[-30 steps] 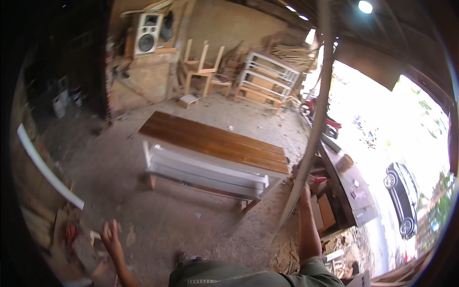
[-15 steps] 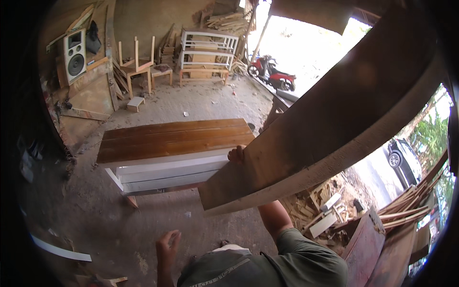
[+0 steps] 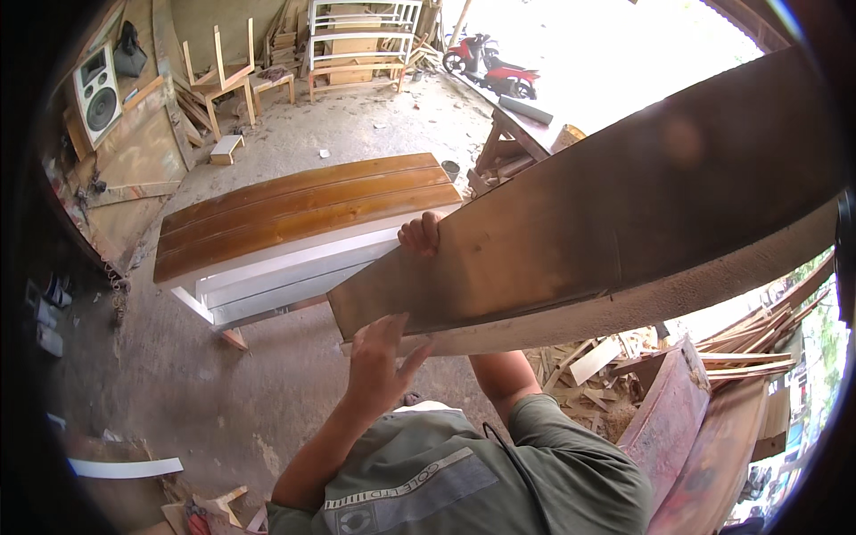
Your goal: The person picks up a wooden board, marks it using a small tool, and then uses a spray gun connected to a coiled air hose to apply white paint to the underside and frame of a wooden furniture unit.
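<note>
Closest is a person's dark green printed shirt (image 3: 419, 468). Ahead of it, the left hand (image 3: 379, 361) is partly open, thumb apart from the fingers, at the near edge of a long dark-brown wooden board (image 3: 535, 250), close to its narrow left end; whether it touches cannot be told. The board slants up to the right in front of the body. The right hand (image 3: 419, 234) has its fingers curled over the board's far edge, gripping it; its thumb is hidden. Pale wood scraps (image 3: 584, 383) lie on the grey concrete floor (image 3: 267, 383) towards its right edge. Past the board's left end stands a white-framed bench with a brown plank top (image 3: 303, 214). Near the floor's far edge is a white slatted rack (image 3: 364, 40).
</note>
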A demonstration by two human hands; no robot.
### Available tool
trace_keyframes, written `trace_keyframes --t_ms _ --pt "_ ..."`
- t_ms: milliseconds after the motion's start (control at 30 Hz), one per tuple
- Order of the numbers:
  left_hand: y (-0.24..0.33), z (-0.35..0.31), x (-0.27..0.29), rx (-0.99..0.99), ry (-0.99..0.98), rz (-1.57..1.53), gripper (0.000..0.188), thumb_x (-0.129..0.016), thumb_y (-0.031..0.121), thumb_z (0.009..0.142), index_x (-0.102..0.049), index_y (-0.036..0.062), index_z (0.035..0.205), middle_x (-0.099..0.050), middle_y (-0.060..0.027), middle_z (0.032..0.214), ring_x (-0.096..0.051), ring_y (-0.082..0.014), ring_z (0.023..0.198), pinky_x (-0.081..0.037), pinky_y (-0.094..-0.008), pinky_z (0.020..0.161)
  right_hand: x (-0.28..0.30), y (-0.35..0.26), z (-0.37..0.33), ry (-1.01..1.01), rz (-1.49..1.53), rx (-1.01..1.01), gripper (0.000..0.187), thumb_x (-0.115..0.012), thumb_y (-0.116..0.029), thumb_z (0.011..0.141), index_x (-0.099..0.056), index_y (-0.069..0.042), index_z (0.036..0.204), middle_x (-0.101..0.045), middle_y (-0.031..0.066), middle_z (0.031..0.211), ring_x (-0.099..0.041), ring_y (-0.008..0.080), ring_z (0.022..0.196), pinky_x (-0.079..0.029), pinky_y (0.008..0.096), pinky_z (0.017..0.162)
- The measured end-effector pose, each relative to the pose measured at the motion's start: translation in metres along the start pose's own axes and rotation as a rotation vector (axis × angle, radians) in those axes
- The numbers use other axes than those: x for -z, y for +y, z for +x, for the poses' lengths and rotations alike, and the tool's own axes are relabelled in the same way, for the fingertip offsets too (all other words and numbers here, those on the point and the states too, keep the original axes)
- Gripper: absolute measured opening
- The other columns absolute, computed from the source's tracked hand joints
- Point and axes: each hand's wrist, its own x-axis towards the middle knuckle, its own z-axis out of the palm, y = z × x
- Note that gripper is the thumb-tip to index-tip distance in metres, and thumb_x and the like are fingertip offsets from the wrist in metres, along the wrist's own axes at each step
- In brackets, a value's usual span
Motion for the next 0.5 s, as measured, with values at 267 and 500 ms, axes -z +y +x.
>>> trace_keyframes --t_ms 267,500 --pt "0.045 0.040 -0.007 -0.145 -0.090 -0.148 0.036 -0.064 0.032 0.096 -0.068 0.0000 0.112 -0.068 -0.0174 0.109 -0.063 -0.0357 0.103 -0.039 -0.0500 0.100 -0.019 0.006 0.013 0.029 0.040 -0.036 0.031 -0.055 -0.039 0.102 -0.054 -0.015 0.082 -0.051 -0.0055 0.069 -0.045 0.0098 0.072 -0.034 0.0259 0.075" --pt "0.089 0.075 -0.003 -0.307 -0.039 -0.288 0.031 -0.050 0.027 0.101 -0.071 0.0033 0.098 -0.069 -0.0127 0.101 -0.064 -0.0323 0.097 -0.038 -0.0467 0.099 -0.008 0.003 -0.005 0.124 0.061 -0.018 0.039 -0.052 -0.048 0.100 -0.051 -0.014 0.080 -0.044 -0.0060 0.068 -0.042 0.0099 0.074 -0.032 0.0255 0.075"
